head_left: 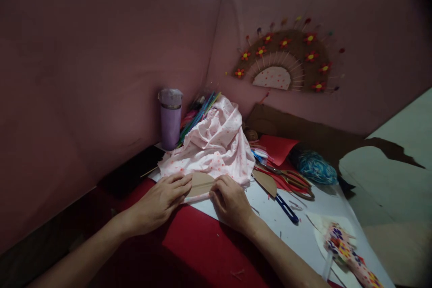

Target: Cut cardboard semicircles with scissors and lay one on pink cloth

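A half-round cardboard piece (201, 183) lies on pink-dotted white fabric (216, 144), and a strip of the fabric is folded along its near edge. My left hand (168, 200) grips the cardboard's left end, fingers over the top and thumb near the folded edge. At the right end, my right hand (231, 200) has its fingers bent in a pinch on the cardboard and the fabric fold. Its fingertips are partly hidden. Beyond my hands the rest of the fabric sits in a crumpled heap.
Right of my hands lie another cardboard piece (266, 182), a blue-handled cutter (286, 209), scissors (297, 182), red paper (278, 147) and blue yarn (313, 167). A purple tumbler (170, 121) stands back left. A flowered cardboard arch (293, 47) hangs on the wall.
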Action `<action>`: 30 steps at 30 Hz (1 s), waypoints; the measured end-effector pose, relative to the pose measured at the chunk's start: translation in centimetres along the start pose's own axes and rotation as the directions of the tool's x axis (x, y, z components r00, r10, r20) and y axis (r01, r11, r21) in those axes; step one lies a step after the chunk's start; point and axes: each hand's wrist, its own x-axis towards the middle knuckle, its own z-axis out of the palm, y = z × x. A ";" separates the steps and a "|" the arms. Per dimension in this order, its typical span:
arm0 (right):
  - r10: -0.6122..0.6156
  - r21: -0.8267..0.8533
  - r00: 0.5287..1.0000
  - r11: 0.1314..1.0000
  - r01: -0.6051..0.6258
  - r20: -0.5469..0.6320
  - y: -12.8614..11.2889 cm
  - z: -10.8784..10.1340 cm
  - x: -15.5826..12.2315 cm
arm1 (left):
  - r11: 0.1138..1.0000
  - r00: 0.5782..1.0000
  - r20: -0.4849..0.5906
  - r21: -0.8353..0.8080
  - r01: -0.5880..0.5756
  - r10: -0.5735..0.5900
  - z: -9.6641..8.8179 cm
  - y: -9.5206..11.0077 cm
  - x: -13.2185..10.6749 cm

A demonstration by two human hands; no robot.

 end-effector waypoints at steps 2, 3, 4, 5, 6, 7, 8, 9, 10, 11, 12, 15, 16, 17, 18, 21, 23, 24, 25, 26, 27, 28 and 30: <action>0.008 0.008 1.000 1.000 -0.008 -0.003 -0.1 0.0 0.0 | 1.000 1.000 -0.001 -0.007 0.012 -0.012 0.1 0.0 0.0; 0.012 0.010 1.000 1.000 -0.012 -0.003 -0.1 0.0 0.0 | 1.000 1.000 0.000 -0.010 0.016 -0.016 0.2 0.0 -0.1; 0.015 0.011 1.000 1.000 -0.014 -0.002 -0.1 0.0 0.0 | 1.000 1.000 -0.002 -0.014 0.019 -0.019 0.2 -0.1 -0.1; 0.017 0.012 1.000 1.000 -0.017 -0.002 -0.1 0.1 0.0 | 1.000 1.000 -0.006 -0.018 0.019 -0.019 0.3 -0.1 -0.1; 0.020 0.012 1.000 1.000 -0.020 -0.003 -0.1 0.1 0.1 | 1.000 1.000 -0.010 -0.020 0.018 -0.018 0.4 -0.2 -0.2; 0.024 0.010 1.000 1.000 -0.024 -0.005 -0.1 0.2 0.1 | 1.000 1.000 -0.012 -0.019 0.015 -0.016 0.4 -0.3 -0.2; 0.024 0.007 1.000 1.000 -0.024 -0.008 -0.1 0.2 0.0 | 1.000 1.000 -0.012 -0.016 0.011 -0.011 0.5 -0.4 -0.2; 0.017 0.003 1.000 1.000 -0.017 -0.008 -0.1 0.1 0.0 | 1.000 1.000 -0.013 -0.011 0.007 -0.007 0.5 -0.4 -0.2; -0.001 -0.002 1.000 1.000 0.001 -0.002 -0.1 -0.1 0.0 | 1.000 1.000 -0.016 -0.006 0.006 -0.006 0.4 -0.4 -0.2; -0.029 -0.008 0.999 1.000 0.029 0.015 -0.1 -0.4 -0.1 | 1.000 1.000 -0.023 -0.002 0.008 -0.008 0.4 -0.4 -0.2; -0.064 -0.016 0.997 0.998 0.065 0.044 -0.1 -0.8 -0.2 | 1.000 0.999 -0.031 0.003 0.012 -0.011 0.3 -0.3 -0.2; -0.155 -0.071 0.974 0.983 0.169 0.167 -0.2 -2.2 -0.7 | 1.000 0.999 -0.027 0.020 0.021 -0.020 -0.1 -0.1 -0.1; -0.167 -0.098 0.966 0.977 0.188 0.196 -0.2 -2.7 -0.8 | 0.999 1.000 -0.023 0.025 0.022 -0.021 -0.1 -0.1 -0.1; -0.164 -0.128 0.964 0.973 0.193 0.209 -0.3 -3.1 -1.0 | 0.999 1.000 -0.021 0.029 0.021 -0.020 -0.1 0.0 -0.1; -0.152 -0.157 0.967 0.970 0.185 0.202 -0.5 -3.4 -1.1 | 0.999 1.000 -0.026 0.032 0.018 -0.017 -0.1 -0.1 -0.1; -0.105 -0.183 0.986 0.975 0.128 0.128 -1.1 -3.7 -1.2 | 0.999 0.998 -0.057 0.041 0.005 -0.003 0.4 -0.3 -0.1; -0.107 -0.167 0.987 0.978 0.126 0.120 -1.5 -3.2 -1.3 | 0.999 0.997 -0.078 0.052 0.000 0.004 0.8 -0.4 -0.1; -0.120 -0.158 0.983 0.977 0.142 0.141 -1.7 -2.8 -1.3 | 0.998 0.996 -0.090 0.059 -0.001 0.007 1.0 -0.5 -0.2; -0.133 -0.154 0.976 0.975 0.160 0.170 -1.8 -2.4 -1.3 | 0.998 0.995 -0.103 0.066 -0.003 0.009 1.2 -0.5 -0.2; -0.144 -0.151 0.969 0.973 0.176 0.201 -1.8 -1.9 -1.3 | 0.997 0.993 -0.116 0.073 -0.006 0.014 1.4 -0.6 -0.3; -0.152 -0.148 0.961 0.971 0.189 0.230 -1.8 -1.4 -1.4 | 0.997 0.992 -0.126 0.080 -0.009 0.019 1.5 -0.6 -0.3; -0.155 -0.144 0.955 0.970 0.195 0.251 -1.7 -1.0 -1.4 | 0.996 0.991 -0.134 0.087 -0.012 0.023 1.6 -0.5 -0.4; -0.153 -0.140 0.951 0.971 0.196 0.269 -1.5 -0.3 -1.6 | 0.995 0.990 -0.142 0.101 -0.007 0.022 1.9 -0.5 -0.5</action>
